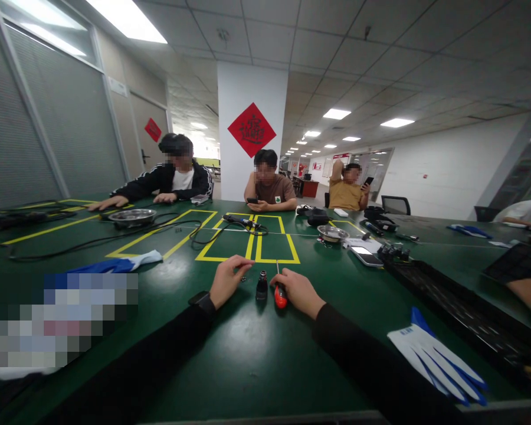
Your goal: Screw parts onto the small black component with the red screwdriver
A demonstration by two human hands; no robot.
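My left hand (pixel 230 280) is over the green table, thumb and fingertips drawn together in a pinch. Whatever may be between them is too small to make out. Just below those fingertips lie some tiny dark metal bits (pixel 243 279). A short black cylindrical part (pixel 261 287) with a narrower top stands upright between my two hands, touched by neither. On its right, my right hand (pixel 298 289) is closed on a screwdriver (pixel 281 298) with a red and black handle. The thin shaft points away from me, and the handle is close to the tabletop.
Yellow tape (pixel 223 258) marks rectangles on the table (pixel 248 366). Beyond are a black cabled tool (pixel 239 221) and metal bowls (pixel 331 234). To the right lie a phone (pixel 365 256), a long black tray (pixel 451 313) and gloves (pixel 438 357). Several people sit around the table.
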